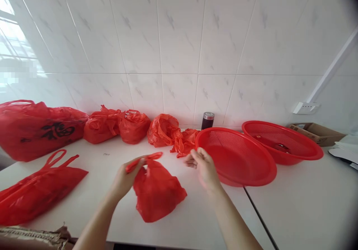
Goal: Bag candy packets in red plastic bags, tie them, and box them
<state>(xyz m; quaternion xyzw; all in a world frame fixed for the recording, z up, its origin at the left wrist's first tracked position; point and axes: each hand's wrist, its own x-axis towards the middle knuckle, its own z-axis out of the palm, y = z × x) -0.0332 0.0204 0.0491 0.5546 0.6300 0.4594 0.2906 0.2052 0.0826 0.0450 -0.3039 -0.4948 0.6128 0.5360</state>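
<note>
My left hand [129,173] is closed round the gathered handles of a small red plastic bag [159,192], which hangs over the white table with its bulging lower part to the right of the hand. My right hand [203,164] is off the bag, to its upper right and beside the front red basket [237,157]. Its fingers are curled and slightly blurred; whether anything is between them is too small to tell.
Red bags [134,129] line the tiled wall, with a large one [25,130] at far left and another [47,190] in front. A dark flask [207,120], a second red basket [282,142] and a cardboard box [321,133] stand behind and right.
</note>
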